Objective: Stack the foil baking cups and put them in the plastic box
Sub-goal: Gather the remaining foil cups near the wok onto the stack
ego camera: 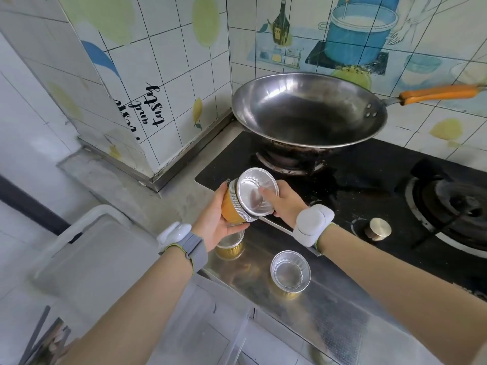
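A stack of gold-sided foil baking cups [238, 204] lies tilted on its side in mid-air over the stove's front left corner, with my left hand [214, 219] wrapped around its gold wall. My right hand [286, 202] grips the rim of the top cup, fingers reaching into its silver inside. A single foil cup [290, 271] stands upright on the steel counter below. Another cup [229, 245] stands just under my left hand, partly hidden. The clear plastic box [224, 322] sits low at the front, between my forearms.
A steel wok [308, 111] with an orange handle [440, 94] rests on the left burner of the black gas stove [369, 185]. A brass knob [378, 228] is near my right wrist. A translucent lid or tray [89, 254] lies to the left. Tiled walls close the back.
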Tool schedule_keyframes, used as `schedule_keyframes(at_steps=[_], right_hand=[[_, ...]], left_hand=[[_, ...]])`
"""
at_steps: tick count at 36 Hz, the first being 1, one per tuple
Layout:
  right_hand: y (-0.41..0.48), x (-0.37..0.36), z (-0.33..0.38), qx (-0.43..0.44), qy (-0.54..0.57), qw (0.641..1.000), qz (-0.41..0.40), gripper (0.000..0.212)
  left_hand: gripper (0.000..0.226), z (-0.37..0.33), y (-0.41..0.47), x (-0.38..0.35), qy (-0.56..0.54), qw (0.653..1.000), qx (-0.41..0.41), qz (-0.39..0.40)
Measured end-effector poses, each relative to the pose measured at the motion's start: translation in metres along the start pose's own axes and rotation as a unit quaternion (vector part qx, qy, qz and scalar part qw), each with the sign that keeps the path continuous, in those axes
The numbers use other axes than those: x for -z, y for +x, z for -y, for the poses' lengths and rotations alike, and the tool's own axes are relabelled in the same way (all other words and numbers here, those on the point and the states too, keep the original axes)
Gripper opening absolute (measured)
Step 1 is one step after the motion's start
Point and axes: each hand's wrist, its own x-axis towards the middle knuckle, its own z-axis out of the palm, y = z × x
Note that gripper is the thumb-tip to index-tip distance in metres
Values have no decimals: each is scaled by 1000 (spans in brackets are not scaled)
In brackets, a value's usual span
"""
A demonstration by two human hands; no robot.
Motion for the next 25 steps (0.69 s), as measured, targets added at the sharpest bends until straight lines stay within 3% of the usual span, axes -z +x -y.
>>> schedule_keyframes(at_steps=[10,15,18,22,25], right_hand=[[-5,-7,2,-10,-7,1000,22,47],[-14,-9,5,4,27,996,89,51],[-18,-11,6,11,-3,991,130,57],[-23,-18,9,22,-50,987,152,64],[-24,-22,9,16,-54,986,155,64]], left_hand=[[40,3,-3,2,31,998,17,43],[56,4,-2,6,30,998,27,45],[53,4,-2,5,25,998,26,43],[27,5,-4,0,16,999,17,25],[33,7,-2,3,18,999,21,24]])
